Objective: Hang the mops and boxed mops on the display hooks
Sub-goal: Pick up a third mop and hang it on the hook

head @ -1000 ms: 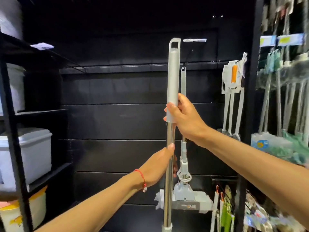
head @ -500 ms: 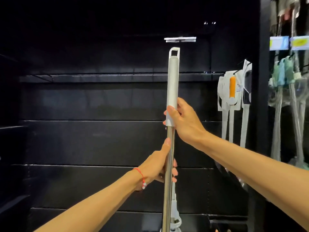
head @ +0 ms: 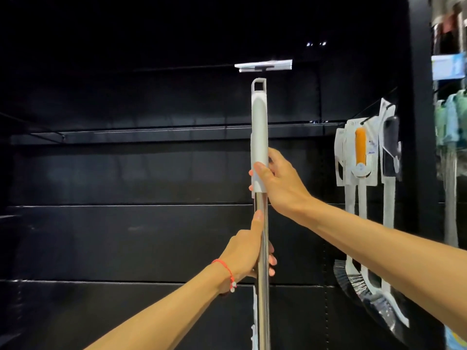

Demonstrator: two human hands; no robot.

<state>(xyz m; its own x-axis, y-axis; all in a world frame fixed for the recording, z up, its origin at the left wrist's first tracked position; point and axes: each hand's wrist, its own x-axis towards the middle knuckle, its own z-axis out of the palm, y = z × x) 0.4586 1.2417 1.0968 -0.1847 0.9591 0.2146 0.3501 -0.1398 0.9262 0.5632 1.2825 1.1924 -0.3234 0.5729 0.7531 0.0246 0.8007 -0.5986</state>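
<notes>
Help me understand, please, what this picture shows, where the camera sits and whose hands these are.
There is no machine here. A person wears one wide-angle camera on the head, so you look forward and down along their own arms. Both hands hold one mop upright before a black display wall. The left hand, with a red cord at the wrist, grips the steel shaft. The right hand grips higher up, at the bottom of the white grip sleeve. The hanging loop at the top sits just below a white label strip; the hook itself is too dark to make out. At the right hang packaged brushes.
</notes>
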